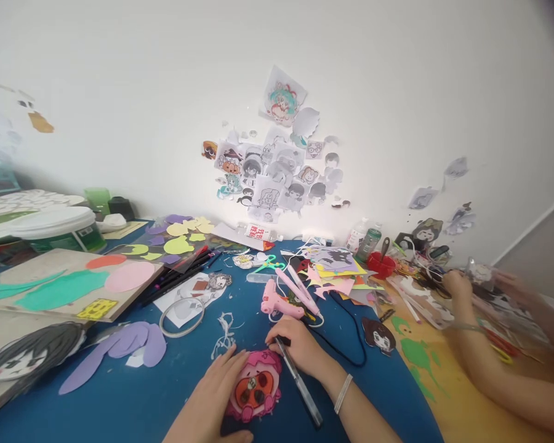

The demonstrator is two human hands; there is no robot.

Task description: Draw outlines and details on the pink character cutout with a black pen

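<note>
A pink cartoon cutout [255, 391] with an orange-red centre lies on the blue table. My left hand [211, 394] rests along its left side, fingers stretched out and touching its edge. At its top right is my right hand [300, 344], fingers closed around a small dark object, perhaps a marker tip or cap, that touches the pink edge. A grey pen [302, 391] with a dark end slants down beside the right hand; whether the fingers hold it too is unclear.
Beyond the hands are a pink glue gun [279, 301], turquoise scissors [270, 264] and a clear ring [181, 317]. Purple foam pieces [133, 344] lie left. A black cord [357, 344] curves at right. Another person's hands and arms work at far right.
</note>
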